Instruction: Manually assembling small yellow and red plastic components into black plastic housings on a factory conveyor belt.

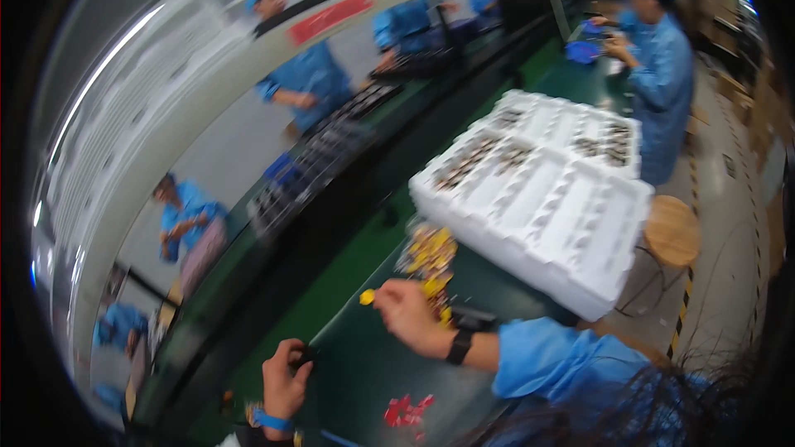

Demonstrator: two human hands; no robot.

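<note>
My right hand, with a black band at its wrist, is closed in a pinch on a small yellow piece. That piece sticks out past the fingertips, over the green bench. Lower and to the left, my left hand wears a blue wrist strap and curls around a small dark part, mostly hidden and blurred. Just beyond my right hand lies a clear plastic bag with many yellow pieces, some spilling beside the hand. Several red scraps lie on the near part of the bench.
White foam trays with rows of small parts stand at the right. A black object sits beside my right wrist. Past the trays, a co-worker handles something near blue bowls. A wooden stool stands right of the bench.
</note>
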